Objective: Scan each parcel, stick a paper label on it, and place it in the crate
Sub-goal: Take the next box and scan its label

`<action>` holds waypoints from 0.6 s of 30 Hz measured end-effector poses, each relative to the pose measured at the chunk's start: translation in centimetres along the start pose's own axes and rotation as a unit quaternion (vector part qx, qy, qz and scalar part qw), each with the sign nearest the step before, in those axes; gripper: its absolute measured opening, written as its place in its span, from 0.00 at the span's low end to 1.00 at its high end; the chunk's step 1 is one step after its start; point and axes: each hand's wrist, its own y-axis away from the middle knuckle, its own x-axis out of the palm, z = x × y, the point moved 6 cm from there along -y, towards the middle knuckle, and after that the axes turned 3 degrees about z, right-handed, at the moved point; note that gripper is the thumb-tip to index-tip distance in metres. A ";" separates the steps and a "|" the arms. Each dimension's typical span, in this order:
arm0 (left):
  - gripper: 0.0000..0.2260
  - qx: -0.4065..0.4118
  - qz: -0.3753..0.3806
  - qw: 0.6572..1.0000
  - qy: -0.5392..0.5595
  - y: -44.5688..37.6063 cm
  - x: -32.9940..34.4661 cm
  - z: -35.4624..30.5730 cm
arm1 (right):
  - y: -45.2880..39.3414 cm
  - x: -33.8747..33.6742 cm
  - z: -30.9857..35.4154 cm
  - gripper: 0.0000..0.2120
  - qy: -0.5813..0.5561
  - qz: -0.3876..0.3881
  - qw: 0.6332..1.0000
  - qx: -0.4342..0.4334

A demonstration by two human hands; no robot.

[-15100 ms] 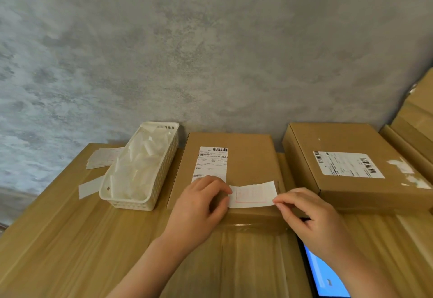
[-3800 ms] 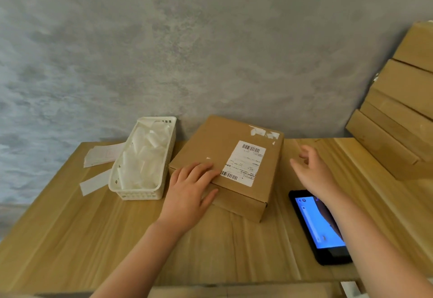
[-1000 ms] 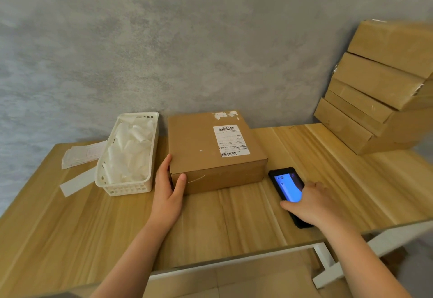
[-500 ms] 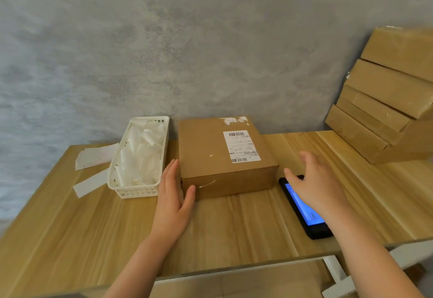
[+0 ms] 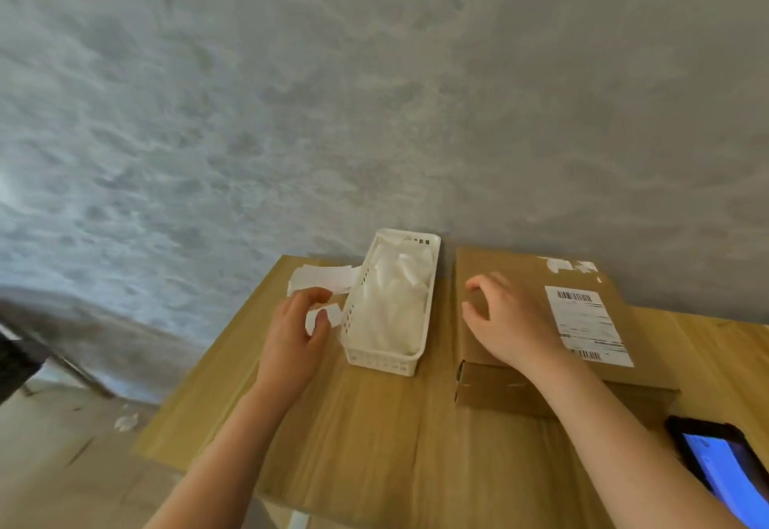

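I see a grey mottled wall (image 5: pixel 374 91) filling the space beyond both hands, and under them a wooden surface (image 5: pixel 374 437) that carries everything.

The parcel (image 5: pixel 512 274), a flat brown cardboard box, lies under my right hand (image 5: pixel 509 322) and runs on to the right of it. That hand rests over the box's top near its left side, the grip loose and holding nothing, fingers curled lightly with the thumb apart. Just right of the hand, the printed shipping sticker (image 5: pixel 586 326) with barcodes lies flat on the box top; beyond it, toward the wall, are a few torn white scraps (image 5: pixel 570 265) of old tape or paper.

Between my two hands stands a white slotted basket (image 5: pixel 385 358) full of crumpled white paper backings.

My left hand (image 5: pixel 293 341) is just left of the basket, its grip narrow: thumb and fingers close on a small white paper label (image 5: pixel 322 316). I cannot tell whether the label is lifted or lying on the surface. Beyond that hand lie more loose white paper sheets (image 5: pixel 316 277).

Well behind my right hand, at the lower right edge, lies a dark phone (image 5: pixel 715 462) with a lit blue screen.
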 end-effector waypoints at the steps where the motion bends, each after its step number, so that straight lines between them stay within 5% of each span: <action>1: 0.12 -0.026 0.024 0.999 -0.032 -0.7 0.0 1.8 | -0.6 0.8 0.1 0.16 0.002 0.007 1.000 0.001; 7: 0.23 -0.098 0.194 0.954 -0.208 -1.6 1.3 8.1 | -1.1 3.1 -0.4 0.13 -0.015 -0.009 1.000 0.001; 18: 0.16 -0.074 0.125 0.963 -0.225 -2.1 1.0 8.5 | -1.2 3.2 -0.6 0.12 -0.004 -0.026 1.000 -0.010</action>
